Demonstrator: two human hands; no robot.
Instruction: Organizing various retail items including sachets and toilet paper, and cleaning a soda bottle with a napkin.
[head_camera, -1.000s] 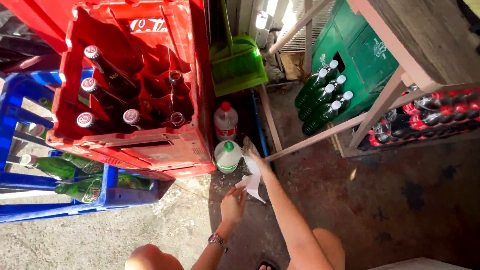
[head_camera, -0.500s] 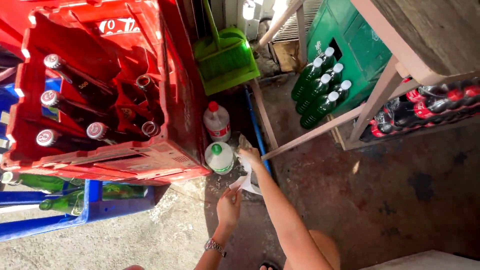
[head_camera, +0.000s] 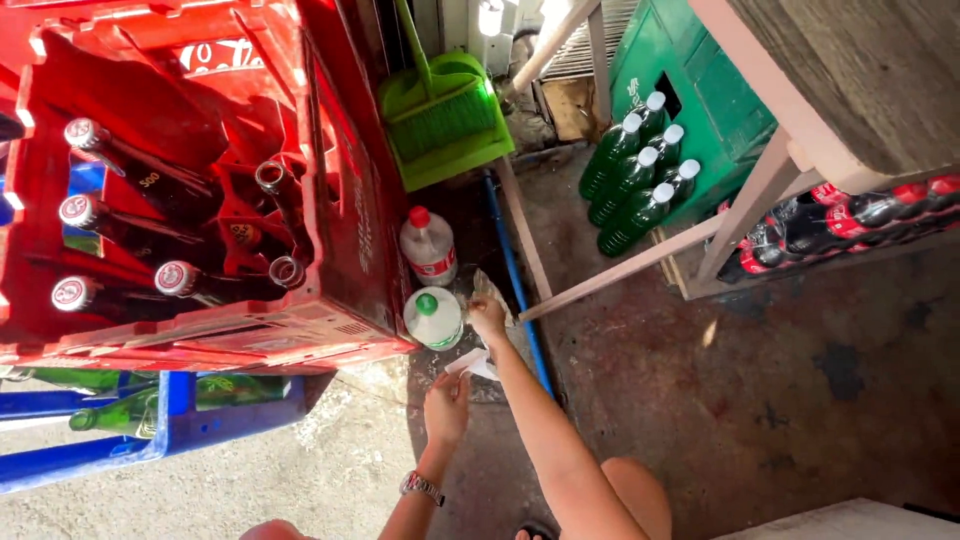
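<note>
The left hand (head_camera: 446, 405), a watch on its wrist, curled loosely just under a scrap of white paper (head_camera: 472, 364); whether it gripped it I could not tell. Farther on, the right hand (head_camera: 487, 316) pinched a crumpled wrapper (head_camera: 492, 288) beside the green-capped bottle (head_camera: 433, 318), which stood against the red crate (head_camera: 350, 230).

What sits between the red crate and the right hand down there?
In the head view, a clear plastic bottle with a green cap stands on the floor between the red crate and the right hand, close beside the hand.
</note>
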